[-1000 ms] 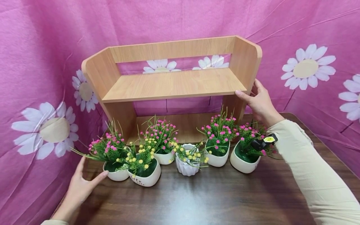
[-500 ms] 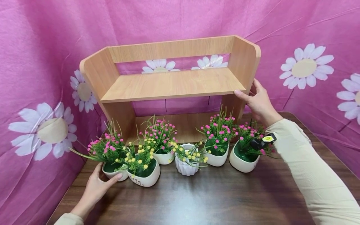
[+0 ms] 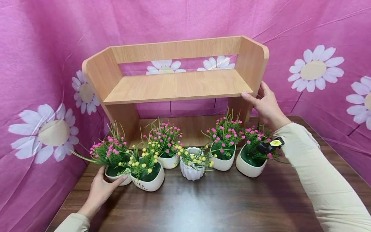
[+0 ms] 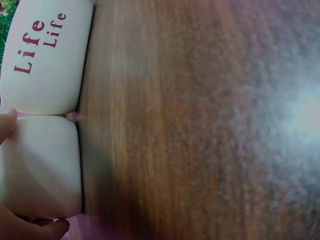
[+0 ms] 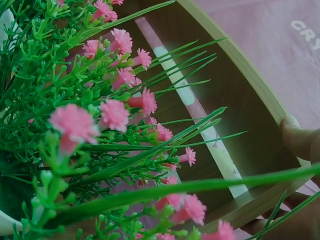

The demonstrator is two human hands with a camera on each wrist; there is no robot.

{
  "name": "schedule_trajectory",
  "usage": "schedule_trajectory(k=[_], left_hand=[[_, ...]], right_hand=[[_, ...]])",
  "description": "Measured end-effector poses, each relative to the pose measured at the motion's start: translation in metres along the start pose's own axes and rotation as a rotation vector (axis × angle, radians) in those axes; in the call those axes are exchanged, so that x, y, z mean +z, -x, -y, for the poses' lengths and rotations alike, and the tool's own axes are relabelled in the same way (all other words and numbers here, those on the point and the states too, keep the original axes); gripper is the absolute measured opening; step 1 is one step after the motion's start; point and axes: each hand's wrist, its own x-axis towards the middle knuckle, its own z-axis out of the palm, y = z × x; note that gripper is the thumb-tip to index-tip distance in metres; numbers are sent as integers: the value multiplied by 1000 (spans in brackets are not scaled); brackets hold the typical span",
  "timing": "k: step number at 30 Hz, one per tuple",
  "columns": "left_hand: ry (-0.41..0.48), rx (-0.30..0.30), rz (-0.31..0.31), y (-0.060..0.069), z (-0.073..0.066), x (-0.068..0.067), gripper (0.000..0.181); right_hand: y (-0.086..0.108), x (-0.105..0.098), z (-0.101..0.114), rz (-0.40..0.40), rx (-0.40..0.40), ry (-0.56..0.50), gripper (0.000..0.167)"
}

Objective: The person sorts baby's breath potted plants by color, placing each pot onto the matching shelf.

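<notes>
My left hand [image 3: 98, 191] grips the leftmost flowerpot [image 4: 45, 165], a white pot with pink artificial flowers. Its thumb and fingers lie on opposite sides of the pot. Close against that one stands a white "Life" pot [image 4: 50, 60] with yellow flowers. On the right, my right hand [image 3: 268, 104] holds the side of a two-tier wooden shelf [image 3: 179, 85], thumb at the front edge and fingers partly hidden behind the side panel. Pink flowers [image 5: 115, 115] fill much of the right wrist view, in front of the shelf.
Along the front of the shelf stand a pink-flowered pot [image 3: 168, 162], a ribbed white pot [image 3: 191, 172] with yellow flowers, and two more pink-flowered pots, one [image 3: 223, 162] beside the far-right one [image 3: 252, 169]. Everything rests on a dark wooden table [image 3: 208, 206] before a pink floral curtain [image 3: 179, 19].
My left hand has moved right and closed around the leftmost flowerpot, which it stood beside a second ago. The right hand keeps its hold on the shelf.
</notes>
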Motion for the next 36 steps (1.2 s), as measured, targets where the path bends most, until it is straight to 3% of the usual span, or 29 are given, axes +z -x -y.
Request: schedule_trajectory(k=[13, 23, 31, 36], left_hand=[[-19, -13, -45, 2, 1, 1, 88], [-9, -12, -130, 6, 3, -2, 82], [133, 0, -210, 4, -7, -17, 71], [165, 18, -273, 0, -20, -32, 65]], right_hand=[[0, 2, -2, 3, -18, 36, 74], [1, 3, -3, 2, -13, 49, 75], [1, 0, 0, -4, -8, 65, 74], [1, 0, 0, -2, -7, 57, 75]])
